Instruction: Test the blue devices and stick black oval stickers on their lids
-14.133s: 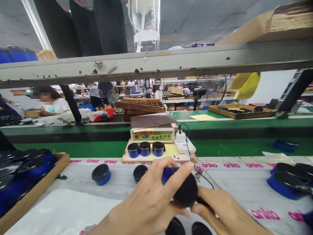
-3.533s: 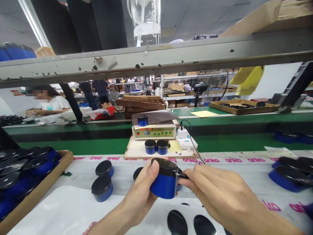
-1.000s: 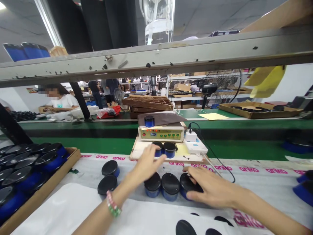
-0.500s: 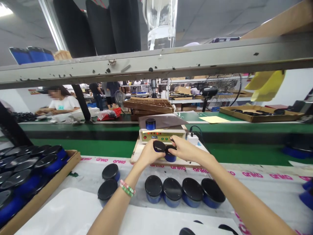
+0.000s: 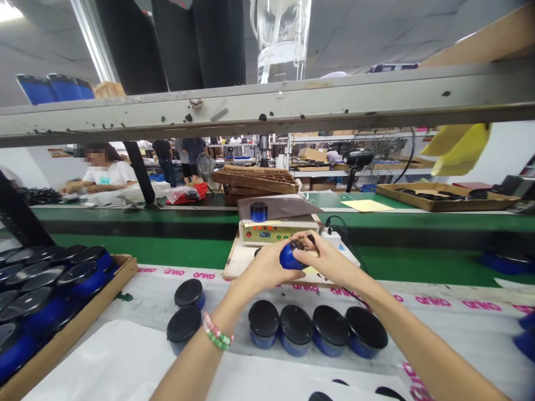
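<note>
The left hand (image 5: 261, 264) cups a blue jar (image 5: 288, 257) from the side while the right hand (image 5: 330, 262) pinches its dark top (image 5: 297, 245) between curled fingers (image 5: 305, 249) (a firm two-handed hold), just before a beige control box (image 5: 278, 233), above a wooden board (image 5: 240, 267).

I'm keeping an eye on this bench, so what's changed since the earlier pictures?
The left hand and right hand have moved in over the wooden board and now hold a blue jar between them. Four black-lidded blue jars now stand in a row on the bench. The jar on the brown sheet behind the tester stayed put.
</note>
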Action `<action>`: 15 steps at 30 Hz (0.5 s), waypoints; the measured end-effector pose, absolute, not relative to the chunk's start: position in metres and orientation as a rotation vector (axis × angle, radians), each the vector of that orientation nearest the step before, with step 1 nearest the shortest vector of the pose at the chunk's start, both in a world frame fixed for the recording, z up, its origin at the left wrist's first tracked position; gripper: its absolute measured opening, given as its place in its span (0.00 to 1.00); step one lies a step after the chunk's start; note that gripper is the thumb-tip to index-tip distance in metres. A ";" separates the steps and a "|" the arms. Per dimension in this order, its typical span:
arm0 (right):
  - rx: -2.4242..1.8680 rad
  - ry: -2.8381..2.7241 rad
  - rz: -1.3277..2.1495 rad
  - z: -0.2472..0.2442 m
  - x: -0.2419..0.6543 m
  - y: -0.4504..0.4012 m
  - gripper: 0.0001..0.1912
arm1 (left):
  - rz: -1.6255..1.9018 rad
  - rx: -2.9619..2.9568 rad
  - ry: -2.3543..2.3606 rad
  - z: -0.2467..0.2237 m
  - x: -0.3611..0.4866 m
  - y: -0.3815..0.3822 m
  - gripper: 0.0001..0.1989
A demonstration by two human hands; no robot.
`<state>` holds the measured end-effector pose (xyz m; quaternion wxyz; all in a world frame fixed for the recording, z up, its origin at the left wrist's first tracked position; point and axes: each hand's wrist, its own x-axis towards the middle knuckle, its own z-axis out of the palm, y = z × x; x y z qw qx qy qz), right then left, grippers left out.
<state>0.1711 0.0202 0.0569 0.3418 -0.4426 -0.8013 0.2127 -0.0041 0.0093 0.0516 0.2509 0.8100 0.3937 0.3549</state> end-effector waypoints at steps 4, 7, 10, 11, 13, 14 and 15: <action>-1.152 -1.952 0.555 0.056 0.165 0.019 0.11 | 1.043 2.237 1.108 0.054 0.003 0.003 0.28; -1.179 -1.886 0.500 0.055 0.159 0.018 0.08 | 1.060 2.271 1.125 0.050 0.007 0.003 0.28; -1.228 -1.874 0.406 0.062 0.155 0.016 0.07 | 1.086 2.291 1.162 0.051 0.009 0.003 0.29; -1.252 -1.882 0.370 0.068 0.154 0.018 0.07 | 1.093 2.294 1.183 0.053 0.007 0.003 0.28; -1.321 -1.886 0.281 0.083 0.152 0.028 0.09 | 1.125 2.287 1.246 0.061 -0.001 0.004 0.29; -1.366 -1.877 0.227 0.092 0.150 0.037 0.09 | 1.130 2.287 1.309 0.066 -0.009 0.004 0.30; -1.413 -1.864 0.175 0.101 0.148 0.049 0.10 | 1.116 2.293 1.400 0.072 -0.018 0.004 0.31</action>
